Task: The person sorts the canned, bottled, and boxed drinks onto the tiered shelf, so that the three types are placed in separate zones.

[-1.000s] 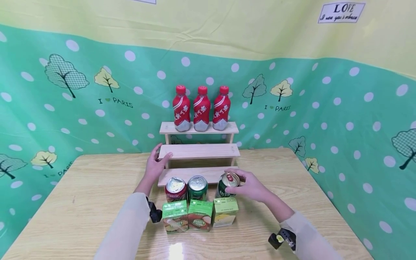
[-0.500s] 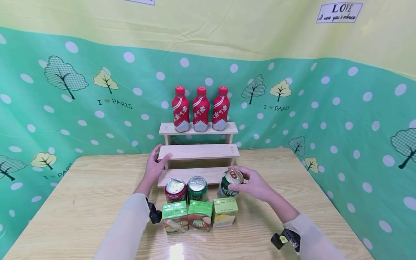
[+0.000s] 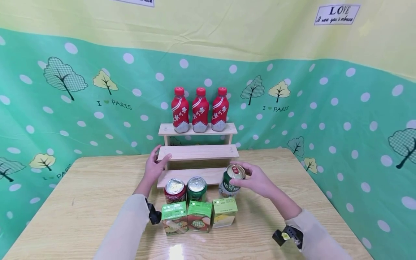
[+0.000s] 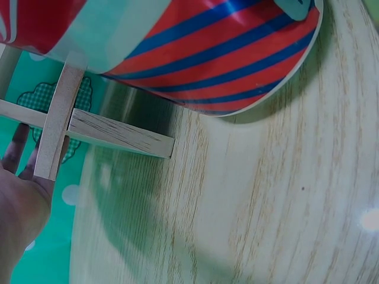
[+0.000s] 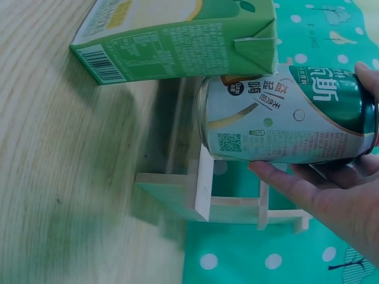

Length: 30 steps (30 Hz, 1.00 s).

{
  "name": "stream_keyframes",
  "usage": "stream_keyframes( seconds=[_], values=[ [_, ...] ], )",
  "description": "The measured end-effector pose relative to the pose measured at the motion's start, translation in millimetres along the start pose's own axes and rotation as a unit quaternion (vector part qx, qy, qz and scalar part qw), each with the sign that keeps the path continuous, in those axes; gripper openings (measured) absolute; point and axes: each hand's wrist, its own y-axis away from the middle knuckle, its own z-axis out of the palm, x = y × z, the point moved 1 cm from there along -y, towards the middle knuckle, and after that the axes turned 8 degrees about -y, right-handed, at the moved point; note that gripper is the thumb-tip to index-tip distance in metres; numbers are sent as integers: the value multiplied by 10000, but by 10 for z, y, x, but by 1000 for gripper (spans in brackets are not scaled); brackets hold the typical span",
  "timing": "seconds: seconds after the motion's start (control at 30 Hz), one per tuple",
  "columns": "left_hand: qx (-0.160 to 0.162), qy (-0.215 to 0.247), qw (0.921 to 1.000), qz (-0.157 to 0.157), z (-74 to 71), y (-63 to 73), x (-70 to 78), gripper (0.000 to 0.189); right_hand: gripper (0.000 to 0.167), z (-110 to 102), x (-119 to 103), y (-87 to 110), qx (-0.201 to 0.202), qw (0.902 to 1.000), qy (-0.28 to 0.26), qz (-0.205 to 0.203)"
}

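My right hand [image 3: 256,179] grips a green and white drink can [image 3: 231,182] with a red pull tab. In the right wrist view the can [image 5: 290,118] is raised above the table, with fingers beneath and behind it. My left hand [image 3: 153,167] holds the left end of the middle step of a three-step wooden shelf [image 3: 198,152], thumb on top. Part of that hand is behind the wood in the left wrist view. A dark red can [image 3: 175,193] and a green can [image 3: 197,189] stand in front of the lowest step.
Three red bottles [image 3: 200,112] stand on the top step. Three drink cartons, two with green tops [image 3: 174,216] and one yellow-green carton [image 3: 224,213], stand in front of the cans. A patterned cloth [image 3: 113,90] hangs behind the wooden table [image 3: 97,195].
My right hand has moved the green and white can up and slightly right, away from the other cans. The left hand keeps its hold on the shelf.
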Motion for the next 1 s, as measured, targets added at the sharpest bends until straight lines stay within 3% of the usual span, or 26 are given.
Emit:
stream_keyframes(
  seconds=[1.0],
  values=[
    [9,35,10000,81,-1,20,2,81,70,-24,-241,-161,131,9995,229,189]
  ],
)
